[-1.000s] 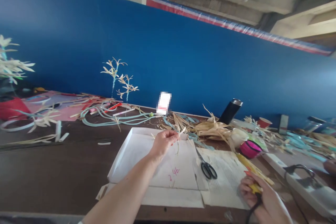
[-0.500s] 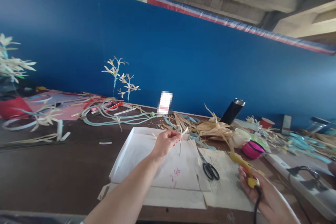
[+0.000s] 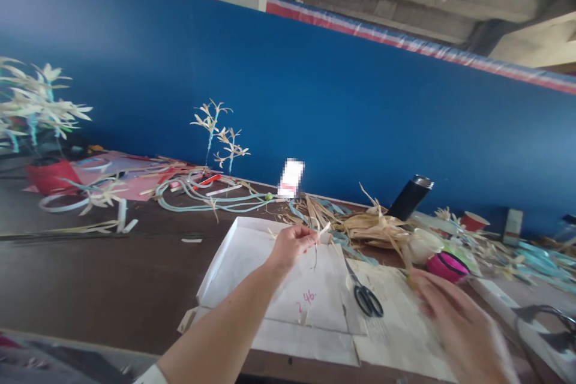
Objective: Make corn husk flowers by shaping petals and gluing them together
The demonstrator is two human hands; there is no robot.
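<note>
My left hand (image 3: 291, 246) is stretched out over a white flat paper tray (image 3: 238, 258) and pinches a small bundle of dried husk strips (image 3: 317, 233) between thumb and fingers. My right hand (image 3: 463, 327) is blurred low at the right, back up, over a printed sheet (image 3: 396, 327). A yellowish tip shows at its fingertips, and I cannot tell whether it holds anything. Black-handled scissors (image 3: 366, 297) lie between the two hands.
A pile of dried husks (image 3: 373, 228) lies behind the tray, with a black flask (image 3: 409, 197), a pink bowl (image 3: 445, 265) and a red cup (image 3: 474, 221) to the right. Light blue cords (image 3: 202, 198), husk flower stems (image 3: 220, 138) and a red pot (image 3: 49, 174) are at the left. A blue wall runs behind.
My right hand, which gripped a yellow glue gun with a black cord, has swung up and left into blur; the gun is no longer clear. The view shifted left. The left hand kept its hold.
</note>
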